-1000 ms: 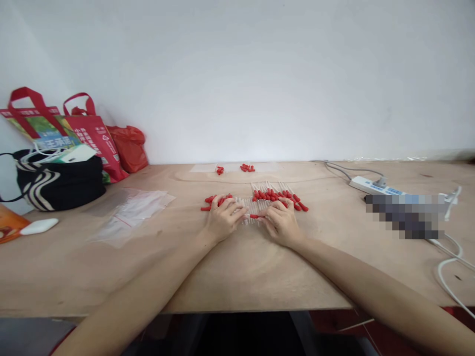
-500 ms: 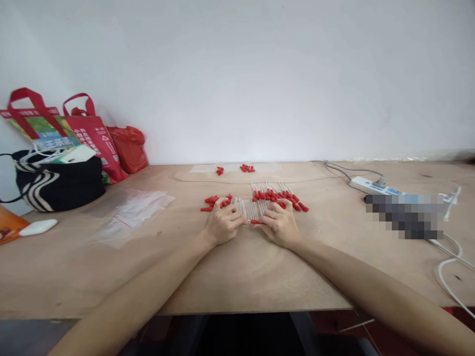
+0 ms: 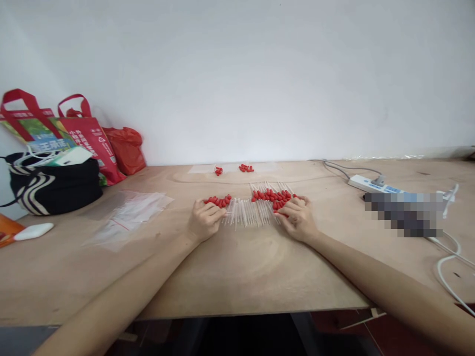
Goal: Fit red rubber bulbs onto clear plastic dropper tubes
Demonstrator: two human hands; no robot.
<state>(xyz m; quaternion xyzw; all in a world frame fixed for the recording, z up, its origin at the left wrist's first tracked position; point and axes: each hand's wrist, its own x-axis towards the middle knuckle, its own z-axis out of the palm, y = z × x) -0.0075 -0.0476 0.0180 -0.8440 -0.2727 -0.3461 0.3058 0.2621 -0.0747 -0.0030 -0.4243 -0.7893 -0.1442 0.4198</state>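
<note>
Clear thin sticks [image 3: 245, 212]: in a row on table [image 3: 237, 277], between left grip [image 3: 204, 220] and right grip [image 3: 300, 221] | red caps [image 3: 270, 195]: beside both grips | left: fingertips together, cannot tell on what | right: fingers bent, cannot tell whether clamped | clear plastic bags [image 3: 129, 212]: left of left grip

On the worktop [image 3: 252, 282], caps [image 3: 223, 201] lay left of the row of sticks [image 3: 245, 213] and behind its right part. Relative to that row, cap clusters [image 3: 245, 168] lay well behind, zip bags [image 3: 135, 210] left, tote bags [image 3: 89, 141] far left and behind, a power strip [image 3: 365, 184] right.
</note>
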